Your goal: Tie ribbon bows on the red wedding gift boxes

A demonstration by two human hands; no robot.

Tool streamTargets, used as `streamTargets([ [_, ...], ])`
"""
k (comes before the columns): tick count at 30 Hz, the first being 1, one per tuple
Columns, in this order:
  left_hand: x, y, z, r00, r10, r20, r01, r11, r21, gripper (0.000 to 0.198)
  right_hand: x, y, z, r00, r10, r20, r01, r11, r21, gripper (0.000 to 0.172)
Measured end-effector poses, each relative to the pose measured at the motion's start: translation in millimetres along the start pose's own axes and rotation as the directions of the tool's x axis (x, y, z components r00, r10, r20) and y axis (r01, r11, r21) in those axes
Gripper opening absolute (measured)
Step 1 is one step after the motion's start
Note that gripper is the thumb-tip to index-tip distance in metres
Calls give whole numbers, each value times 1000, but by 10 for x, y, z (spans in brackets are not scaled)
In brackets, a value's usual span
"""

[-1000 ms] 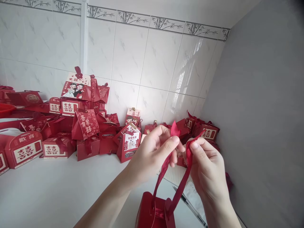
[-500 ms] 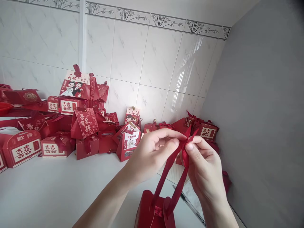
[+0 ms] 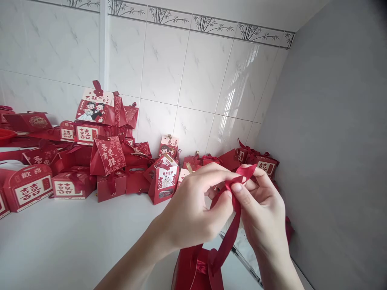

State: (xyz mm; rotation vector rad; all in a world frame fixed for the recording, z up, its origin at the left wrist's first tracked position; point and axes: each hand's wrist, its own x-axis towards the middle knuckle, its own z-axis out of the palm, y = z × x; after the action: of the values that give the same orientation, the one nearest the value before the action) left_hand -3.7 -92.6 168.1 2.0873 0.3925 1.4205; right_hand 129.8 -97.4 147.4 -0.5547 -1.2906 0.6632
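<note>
A dark red ribbon (image 3: 227,241) rises from the top of a red gift box (image 3: 186,268) at the bottom of the view. Its upper part is crossed and folded between my two hands. My left hand (image 3: 201,201) pinches the ribbon with thumb and fingers from the left. From the right, my right hand (image 3: 261,205) grips it, thumb pressed on the fold. A loose end of ribbon sticks up above the right thumb. The fingers partly cover the crossing, so I cannot tell whether it is knotted. The box stands on the white table below both hands.
Many red gift boxes (image 3: 108,156) are piled along the tiled wall (image 3: 165,66), several with ribbons. More boxes (image 3: 266,166) lie behind my right hand. A pen (image 3: 246,262) lies on the white table (image 3: 87,237) beside the box. A grey wall (image 3: 332,141) rises on the right.
My left hand has shifted slightly right and down, its fingers curling closer to the right hand. The ribbon's two upright ends have been folded over, with one end now pointing right.
</note>
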Motion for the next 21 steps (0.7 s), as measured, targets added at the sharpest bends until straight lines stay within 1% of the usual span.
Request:
streamTargets([
  [2,-7,8,-4,1000,-15,23,17,998,-59,27,-6,-13,-12,1000,6,2,-6,1000,-29,22],
  [4,-2,-4,-6,999,-43,7,44,995,-92,23,-14,-18,-26,1000,13,20,-12,998,-61,17],
  [7,19,-38,-15,997,-70,-27,68,995,-76,23,-22,-10,-45,999,-1,40,5,994,-105,10],
  [9,33,-58,-25,996,-86,-32,85,995,-50,24,-20,2,-57,999,-24,40,28,992,-120,9],
  [15,52,-101,-40,987,-146,-69,140,987,-84,24,-7,24,-72,999,-37,36,40,996,-86,6],
  [17,57,-117,-44,980,-173,-101,163,982,-93,24,-13,25,-62,997,-60,42,64,994,-85,4],
  [21,74,-143,-67,963,-233,-135,221,970,-97,26,-34,10,-48,984,-162,72,170,978,-122,5],
])
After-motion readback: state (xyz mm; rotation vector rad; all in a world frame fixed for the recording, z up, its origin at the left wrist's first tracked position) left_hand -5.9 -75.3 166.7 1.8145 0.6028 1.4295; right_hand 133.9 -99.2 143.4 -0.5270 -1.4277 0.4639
